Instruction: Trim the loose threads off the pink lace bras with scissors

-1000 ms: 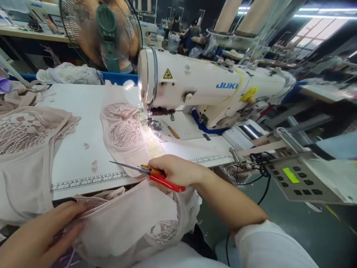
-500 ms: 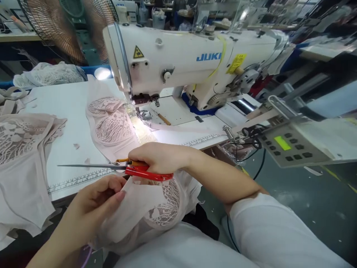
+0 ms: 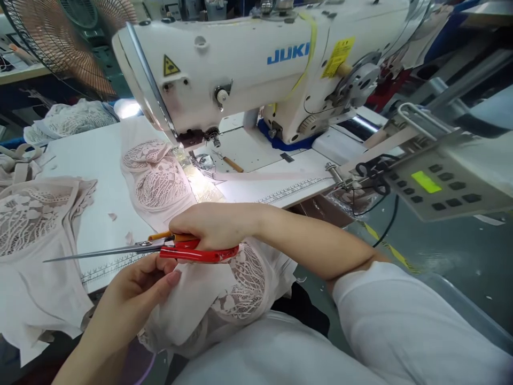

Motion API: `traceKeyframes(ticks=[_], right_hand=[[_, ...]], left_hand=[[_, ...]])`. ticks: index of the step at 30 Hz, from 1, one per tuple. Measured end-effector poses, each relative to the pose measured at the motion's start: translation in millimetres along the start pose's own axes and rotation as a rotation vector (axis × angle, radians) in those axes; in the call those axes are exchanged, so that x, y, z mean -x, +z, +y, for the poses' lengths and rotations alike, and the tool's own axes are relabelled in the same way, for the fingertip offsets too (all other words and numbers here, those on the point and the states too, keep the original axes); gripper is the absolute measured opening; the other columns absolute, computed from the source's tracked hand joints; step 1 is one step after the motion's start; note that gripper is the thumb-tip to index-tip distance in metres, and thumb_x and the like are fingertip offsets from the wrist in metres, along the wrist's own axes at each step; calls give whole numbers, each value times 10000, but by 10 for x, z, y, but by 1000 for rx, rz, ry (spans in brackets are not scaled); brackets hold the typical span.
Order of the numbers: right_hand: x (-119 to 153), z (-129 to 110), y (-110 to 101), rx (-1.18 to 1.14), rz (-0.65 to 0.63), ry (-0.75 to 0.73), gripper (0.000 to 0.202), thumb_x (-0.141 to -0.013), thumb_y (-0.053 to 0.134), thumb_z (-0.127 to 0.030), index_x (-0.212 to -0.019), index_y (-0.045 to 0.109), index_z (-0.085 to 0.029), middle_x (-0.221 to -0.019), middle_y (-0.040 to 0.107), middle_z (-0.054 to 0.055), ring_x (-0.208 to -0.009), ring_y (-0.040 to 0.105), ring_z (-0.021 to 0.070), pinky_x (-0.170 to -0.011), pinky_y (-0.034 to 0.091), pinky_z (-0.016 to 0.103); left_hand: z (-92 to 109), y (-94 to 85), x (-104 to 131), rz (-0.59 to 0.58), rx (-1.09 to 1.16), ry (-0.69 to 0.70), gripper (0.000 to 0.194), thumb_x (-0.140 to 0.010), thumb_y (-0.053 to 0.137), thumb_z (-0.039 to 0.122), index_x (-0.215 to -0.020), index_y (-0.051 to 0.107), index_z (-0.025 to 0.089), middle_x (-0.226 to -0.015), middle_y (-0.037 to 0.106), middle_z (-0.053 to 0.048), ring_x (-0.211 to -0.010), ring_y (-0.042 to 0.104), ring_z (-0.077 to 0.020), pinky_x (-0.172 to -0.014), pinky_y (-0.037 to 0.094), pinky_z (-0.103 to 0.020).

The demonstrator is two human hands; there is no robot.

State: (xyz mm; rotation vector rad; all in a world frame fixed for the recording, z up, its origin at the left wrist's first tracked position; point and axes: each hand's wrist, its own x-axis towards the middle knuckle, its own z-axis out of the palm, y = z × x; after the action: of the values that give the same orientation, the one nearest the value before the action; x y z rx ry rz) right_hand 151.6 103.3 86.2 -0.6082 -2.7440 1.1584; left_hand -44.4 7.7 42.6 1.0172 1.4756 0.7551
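My right hand (image 3: pixel 212 224) is closed around the red handles of a pair of scissors (image 3: pixel 190 253). Their long blades point left over the table's edge and look nearly closed. Beside the handles, an orange-handled tool (image 3: pixel 160 235) sticks out from the same hand. My left hand (image 3: pixel 140 291), just below the blades, pinches the edge of a pale pink lace garment (image 3: pixel 240 283) that lies across my lap. Another lace piece (image 3: pixel 160 182) lies on the table by the needle area of the white sewing machine (image 3: pixel 240 64).
More pale garments (image 3: pixel 36 230) hang over the table's left edge. A fan (image 3: pixel 64 43) stands at the back left. A control panel (image 3: pixel 441 184) juts out at the right. A small awl (image 3: pixel 232 164) lies on the machine bed, and a ruler strip (image 3: pixel 296 190) runs along the front edge.
The view has shifted closer to the machine. The scissors have moved left relative to my left hand, their blades reaching further left. Both hands keep their hold.
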Motion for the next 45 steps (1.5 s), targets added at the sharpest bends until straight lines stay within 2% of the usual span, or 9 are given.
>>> traceKeyframes(ticks=[13, 17, 20, 23, 26, 29, 35, 40, 45], right_hand=[[-57, 15, 49, -44, 16, -43, 312, -811, 585, -124, -665, 323, -208, -675, 443, -44, -624, 400, 105, -592, 319, 252], [65, 33, 169, -275, 206, 58, 266, -811, 640, -251, -747, 387, -202, -745, 502, -29, -657, 457, 113, -591, 357, 246], [271, 54, 344, -550, 360, 53, 254, -803, 632, -327, -855, 417, -203, -776, 516, -27, -665, 484, 114, -593, 398, 243], [482, 98, 538, -569, 232, 7, 208, -756, 628, -279, -825, 448, -200, -768, 521, -24, -657, 484, 118, -585, 421, 241], [607, 130, 686, -454, 24, 162, 164, -747, 610, -207, -725, 448, -198, -682, 525, -25, -580, 454, 110, -506, 373, 223], [632, 119, 751, -395, -86, 267, 230, -752, 610, -192, -644, 408, -201, -578, 483, -36, -495, 403, 95, -442, 307, 216], [498, 22, 680, -337, -106, 347, 213, -794, 618, -242, -677, 448, -189, -663, 576, 0, -561, 488, 125, -495, 337, 231], [378, -103, 586, -225, -161, 397, 73, -817, 584, -207, -764, 554, -165, -718, 637, 23, -601, 547, 148, -528, 366, 236], [349, -119, 623, -201, -143, 399, 101, -812, 601, -235, -765, 539, -169, -720, 650, 21, -572, 546, 140, -488, 337, 226]], left_hand=[[57, 105, 17, 22, 35, 16, 267, -647, 809, 439, -753, 738, 204, -679, 657, -19, -670, 557, -178, -567, 438, -237], [47, 103, 17, 73, 124, 52, 233, -616, 840, 392, -722, 711, 230, -631, 598, 26, -660, 541, -134, -544, 417, -170], [32, 52, 12, 63, 138, 55, 242, -640, 825, 405, -721, 710, 208, -719, 648, 9, -660, 547, -118, -564, 432, -158], [36, -4, 19, 71, 180, -1, 264, -646, 821, 420, -699, 705, 189, -649, 646, 7, -588, 538, -101, -516, 408, -148], [49, -39, 24, 109, 245, -12, 250, -629, 836, 378, -640, 683, 181, -582, 625, 16, -531, 514, -86, -478, 378, -145], [30, -68, 12, 122, 267, -8, 259, -623, 843, 378, -629, 681, 176, -584, 633, 14, -515, 504, -74, -474, 377, -141], [-95, -153, -34, 15, 270, -14, 299, -651, 841, 408, -647, 664, 167, -585, 619, 16, -515, 516, -77, -476, 399, -139], [-89, -134, -21, 28, 273, -27, 324, -661, 835, 413, -651, 630, 161, -613, 613, 18, -527, 506, -76, -486, 404, -145], [-66, -115, -7, 40, 289, -15, 346, -639, 846, 420, -635, 624, 154, -586, 597, 20, -522, 495, -76, -485, 394, -144]])
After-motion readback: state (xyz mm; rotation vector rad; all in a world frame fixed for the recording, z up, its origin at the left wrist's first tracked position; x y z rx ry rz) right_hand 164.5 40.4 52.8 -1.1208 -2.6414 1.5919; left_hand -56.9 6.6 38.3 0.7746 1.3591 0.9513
